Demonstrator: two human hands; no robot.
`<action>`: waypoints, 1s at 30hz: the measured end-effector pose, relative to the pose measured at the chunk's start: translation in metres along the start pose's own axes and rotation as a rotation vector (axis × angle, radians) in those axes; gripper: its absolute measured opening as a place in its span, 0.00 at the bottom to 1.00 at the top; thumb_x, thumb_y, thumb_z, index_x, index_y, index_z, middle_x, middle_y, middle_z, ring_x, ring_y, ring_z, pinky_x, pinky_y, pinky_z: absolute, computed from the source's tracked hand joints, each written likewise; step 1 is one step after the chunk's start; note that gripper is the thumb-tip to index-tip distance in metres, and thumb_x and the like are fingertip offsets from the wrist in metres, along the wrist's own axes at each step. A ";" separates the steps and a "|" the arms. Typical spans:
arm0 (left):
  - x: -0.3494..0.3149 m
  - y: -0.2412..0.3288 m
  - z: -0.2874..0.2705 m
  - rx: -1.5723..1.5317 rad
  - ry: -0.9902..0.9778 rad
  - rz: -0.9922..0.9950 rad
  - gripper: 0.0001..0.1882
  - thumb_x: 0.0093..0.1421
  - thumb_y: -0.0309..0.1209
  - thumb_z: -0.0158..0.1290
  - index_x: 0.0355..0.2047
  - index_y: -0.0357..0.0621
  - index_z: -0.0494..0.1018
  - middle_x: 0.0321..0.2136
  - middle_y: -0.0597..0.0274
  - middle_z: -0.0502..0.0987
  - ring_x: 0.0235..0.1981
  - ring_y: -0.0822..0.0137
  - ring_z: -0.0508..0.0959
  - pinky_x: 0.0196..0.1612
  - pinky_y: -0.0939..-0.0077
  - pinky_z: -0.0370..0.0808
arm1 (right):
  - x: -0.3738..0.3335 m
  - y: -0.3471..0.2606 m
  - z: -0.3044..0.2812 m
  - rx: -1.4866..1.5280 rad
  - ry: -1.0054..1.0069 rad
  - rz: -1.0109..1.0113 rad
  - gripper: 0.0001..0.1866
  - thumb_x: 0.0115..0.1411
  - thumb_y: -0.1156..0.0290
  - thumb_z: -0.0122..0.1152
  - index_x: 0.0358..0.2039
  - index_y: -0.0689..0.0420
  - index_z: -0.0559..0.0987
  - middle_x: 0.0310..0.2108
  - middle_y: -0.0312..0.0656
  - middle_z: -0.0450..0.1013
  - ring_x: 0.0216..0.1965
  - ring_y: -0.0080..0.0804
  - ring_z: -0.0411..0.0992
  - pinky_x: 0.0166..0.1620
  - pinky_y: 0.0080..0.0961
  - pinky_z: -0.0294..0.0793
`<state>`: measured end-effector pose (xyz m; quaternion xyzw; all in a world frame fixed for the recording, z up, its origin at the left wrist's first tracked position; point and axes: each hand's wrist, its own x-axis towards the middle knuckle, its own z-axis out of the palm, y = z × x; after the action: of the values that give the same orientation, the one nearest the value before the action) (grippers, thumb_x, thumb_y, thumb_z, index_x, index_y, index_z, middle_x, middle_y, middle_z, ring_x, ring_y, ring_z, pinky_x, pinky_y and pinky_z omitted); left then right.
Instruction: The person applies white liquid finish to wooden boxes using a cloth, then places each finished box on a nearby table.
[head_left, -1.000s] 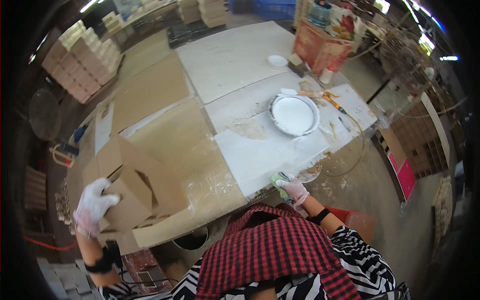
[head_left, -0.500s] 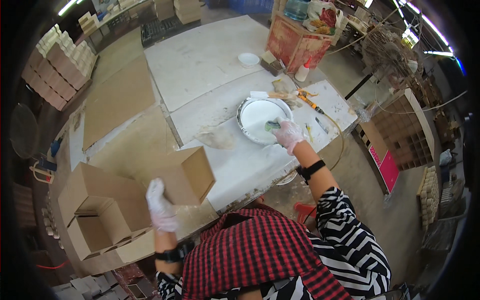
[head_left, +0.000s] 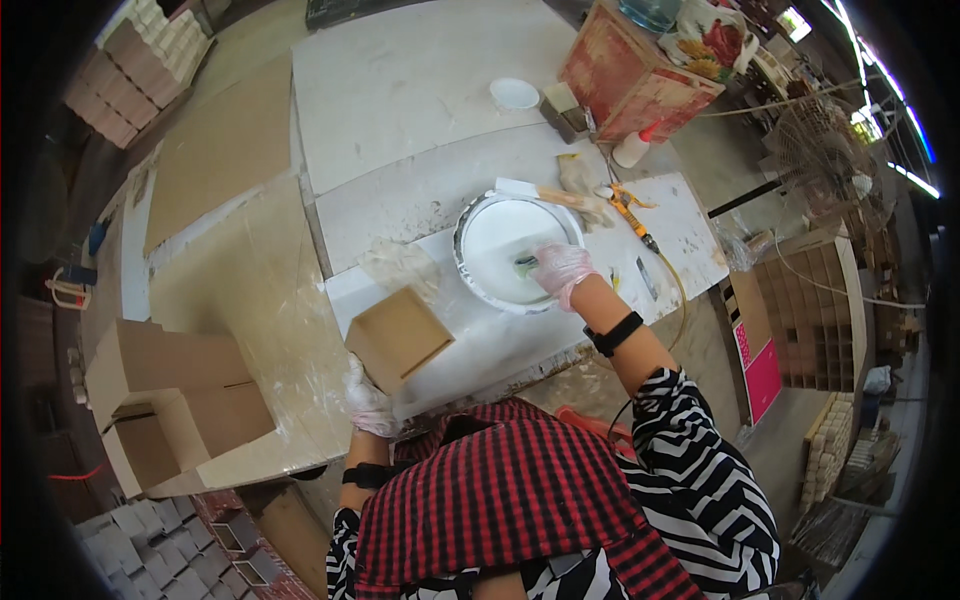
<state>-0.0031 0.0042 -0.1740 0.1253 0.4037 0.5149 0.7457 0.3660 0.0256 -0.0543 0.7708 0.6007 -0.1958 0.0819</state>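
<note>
Both of my hands wear thin, pale gloves. My left hand (head_left: 368,402) grips the near left edge of a brown cardboard box (head_left: 393,340), held tilted over the front of the white-covered table. My right hand (head_left: 563,270), fingers pinched together, reaches over the right rim of a round tub (head_left: 466,262) of white paste. It holds a small dark green piece (head_left: 525,265) down at the paste; its kind is too small to tell. Behind the tub lies a flat brush (head_left: 545,195) with white bristles and a wooden handle.
More open cardboard boxes (head_left: 175,395) stand at the left. Crumpled gloves (head_left: 400,265) lie beside the tub. Rightward are an orange air gun (head_left: 630,212) with a hose and a red-capped bottle (head_left: 632,148). A white bowl (head_left: 514,94) and a worn red crate (head_left: 635,75) sit farther back.
My left hand has brought the box rightward, nearer the tub, and turned it. My right hand has lowered the green piece to the paste. The whole view has shifted somewhat.
</note>
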 end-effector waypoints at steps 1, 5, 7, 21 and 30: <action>-0.001 0.001 -0.004 -0.013 -0.034 -0.013 0.25 0.63 0.44 0.44 0.55 0.40 0.62 0.51 0.57 0.68 0.51 0.60 0.70 0.52 0.64 0.67 | 0.000 0.003 -0.006 0.035 -0.020 0.028 0.21 0.52 0.55 0.54 0.40 0.57 0.76 0.40 0.48 0.73 0.44 0.43 0.72 0.45 0.35 0.71; -0.012 0.010 -0.026 0.059 -0.140 -0.016 0.25 0.62 0.44 0.46 0.54 0.40 0.63 0.50 0.58 0.69 0.50 0.63 0.71 0.51 0.66 0.68 | -0.015 -0.001 -0.033 0.203 0.002 0.125 0.26 0.50 0.51 0.55 0.42 0.59 0.75 0.40 0.53 0.73 0.45 0.47 0.71 0.47 0.36 0.69; -0.014 0.009 -0.027 0.022 -0.036 -0.048 0.24 0.62 0.44 0.46 0.53 0.40 0.64 0.49 0.59 0.70 0.49 0.64 0.71 0.51 0.68 0.68 | -0.013 0.005 -0.021 0.131 0.063 0.159 0.25 0.51 0.51 0.56 0.44 0.56 0.75 0.40 0.53 0.73 0.44 0.48 0.71 0.46 0.36 0.69; 0.000 0.014 -0.039 0.095 -0.109 -0.075 0.23 0.60 0.43 0.50 0.51 0.44 0.66 0.45 0.61 0.72 0.45 0.66 0.72 0.48 0.67 0.70 | -0.030 -0.007 0.019 0.853 0.386 0.300 0.27 0.52 0.59 0.59 0.52 0.54 0.70 0.41 0.53 0.73 0.45 0.45 0.71 0.46 0.31 0.68; -0.002 0.024 -0.029 0.083 -0.075 -0.176 0.27 0.61 0.46 0.48 0.55 0.45 0.62 0.50 0.59 0.67 0.49 0.62 0.69 0.51 0.60 0.69 | -0.068 -0.020 0.016 0.081 0.115 0.293 0.24 0.51 0.52 0.57 0.46 0.52 0.74 0.38 0.51 0.74 0.42 0.47 0.72 0.45 0.37 0.70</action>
<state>-0.0406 0.0061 -0.1773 0.1393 0.4057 0.4253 0.7969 0.3294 -0.0359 -0.0395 0.8626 0.4774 -0.1613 0.0442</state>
